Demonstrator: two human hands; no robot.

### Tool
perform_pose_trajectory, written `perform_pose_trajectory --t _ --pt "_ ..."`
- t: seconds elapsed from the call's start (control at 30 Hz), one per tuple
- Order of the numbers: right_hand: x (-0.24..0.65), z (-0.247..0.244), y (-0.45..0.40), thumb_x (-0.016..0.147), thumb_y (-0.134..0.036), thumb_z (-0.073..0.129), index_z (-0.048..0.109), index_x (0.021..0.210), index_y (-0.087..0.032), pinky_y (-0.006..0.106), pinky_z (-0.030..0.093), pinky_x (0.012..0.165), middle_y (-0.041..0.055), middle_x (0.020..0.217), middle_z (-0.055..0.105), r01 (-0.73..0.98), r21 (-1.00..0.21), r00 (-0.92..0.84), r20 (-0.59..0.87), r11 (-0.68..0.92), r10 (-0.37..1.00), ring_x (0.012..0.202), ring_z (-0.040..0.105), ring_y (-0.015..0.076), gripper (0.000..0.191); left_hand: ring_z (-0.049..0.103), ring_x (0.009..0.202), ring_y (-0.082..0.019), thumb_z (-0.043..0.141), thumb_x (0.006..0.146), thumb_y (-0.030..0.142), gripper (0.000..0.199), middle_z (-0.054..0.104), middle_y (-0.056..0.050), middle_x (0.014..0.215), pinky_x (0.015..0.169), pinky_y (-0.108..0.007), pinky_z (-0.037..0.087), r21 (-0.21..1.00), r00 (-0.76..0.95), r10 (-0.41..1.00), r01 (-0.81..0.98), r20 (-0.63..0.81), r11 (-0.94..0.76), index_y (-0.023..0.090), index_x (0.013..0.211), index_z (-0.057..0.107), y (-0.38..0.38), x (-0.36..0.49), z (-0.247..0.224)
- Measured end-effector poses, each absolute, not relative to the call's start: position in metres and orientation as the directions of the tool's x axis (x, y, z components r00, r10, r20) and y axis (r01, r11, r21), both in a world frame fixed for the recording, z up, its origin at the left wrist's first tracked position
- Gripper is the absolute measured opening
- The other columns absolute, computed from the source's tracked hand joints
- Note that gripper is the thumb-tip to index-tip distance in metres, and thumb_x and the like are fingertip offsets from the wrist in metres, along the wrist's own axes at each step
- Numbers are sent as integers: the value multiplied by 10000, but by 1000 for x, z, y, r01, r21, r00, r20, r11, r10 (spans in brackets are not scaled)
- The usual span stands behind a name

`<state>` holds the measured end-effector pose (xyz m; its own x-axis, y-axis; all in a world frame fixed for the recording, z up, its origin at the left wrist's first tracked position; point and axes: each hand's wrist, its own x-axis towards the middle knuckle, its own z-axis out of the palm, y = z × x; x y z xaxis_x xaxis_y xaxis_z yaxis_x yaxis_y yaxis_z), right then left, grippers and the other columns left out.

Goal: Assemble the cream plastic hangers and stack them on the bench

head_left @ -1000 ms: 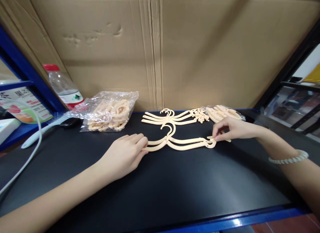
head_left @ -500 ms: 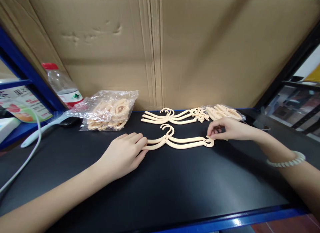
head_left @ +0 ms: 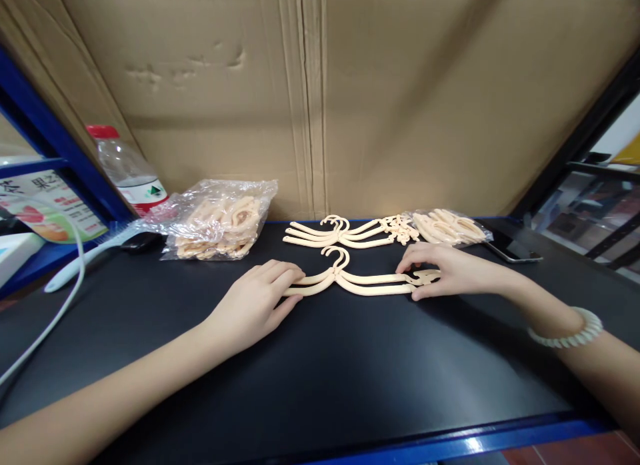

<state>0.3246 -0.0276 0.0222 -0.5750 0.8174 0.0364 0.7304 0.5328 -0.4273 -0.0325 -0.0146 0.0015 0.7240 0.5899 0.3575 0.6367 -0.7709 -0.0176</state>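
Observation:
A pair of cream plastic clothes hangers [head_left: 373,290] lies flat on the black table, hooks pointing away from me. My left hand [head_left: 257,298] grips their left ends, thumb on the near side and fingers on the far side. At the other end, my right hand [head_left: 445,268] spans both arms between thumb and fingertips. A small cream end piece [head_left: 426,276] with a hooked shape sits at these right tips, partly under my right hand. Just behind lie several more cream hangers [head_left: 315,237], fanned out, with a heap of small cream pieces [head_left: 401,228] at their right.
A clear bag of cream parts [head_left: 220,222] stands back left, beside a red-capped bottle [head_left: 133,175] and a light-blue handle [head_left: 93,255]. Back right are another bag of cream parts [head_left: 453,226] and a phone [head_left: 515,246]. A cardboard wall [head_left: 400,105] closes the back.
My right hand has shifted from pinching the end piece to spanning the hangers' right arms. My left hand stays at the left ends, its thumb slightly further right. The phone is now more exposed.

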Motion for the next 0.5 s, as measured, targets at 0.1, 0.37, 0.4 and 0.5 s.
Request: perform_pose_trajectory --t 0.1,0.37,0.4,0.5 --pt "325 20 -26 804 -393 641 680 964 -162 321 435 780 80 944 643 737 -403 -573 51 542 818 863 581 209 283 606 957 -222 447 916 252 234 652 -84 1078 824 -348 483 43 719 603 630 345 -776 182 1075 603 -12 -35 -1" --pt "328 17 -25 833 -446 576 690 946 -161 298 450 689 87 910 650 744 -423 -547 58 517 835 803 583 196 327 607 962 -220 431 935 242 237 657 -77 1077 829 -353 487 47 723 610 632 325 -774 182 1077 611 -9 -38 -3" --pt "328 17 -24 834 -447 575 689 947 -162 297 452 689 86 912 649 743 -427 -546 56 515 836 805 583 195 327 606 965 -219 431 937 241 234 655 -76 1079 833 -352 487 47 723 610 632 323 -774 182 1077 609 -9 -38 -3" --pt "330 18 -24 819 -464 601 686 957 -167 304 457 700 86 936 648 746 -442 -541 35 498 840 828 586 203 338 604 968 -213 429 940 238 234 652 -74 1080 843 -347 487 56 722 609 629 328 -776 181 1082 605 -7 -38 -3"
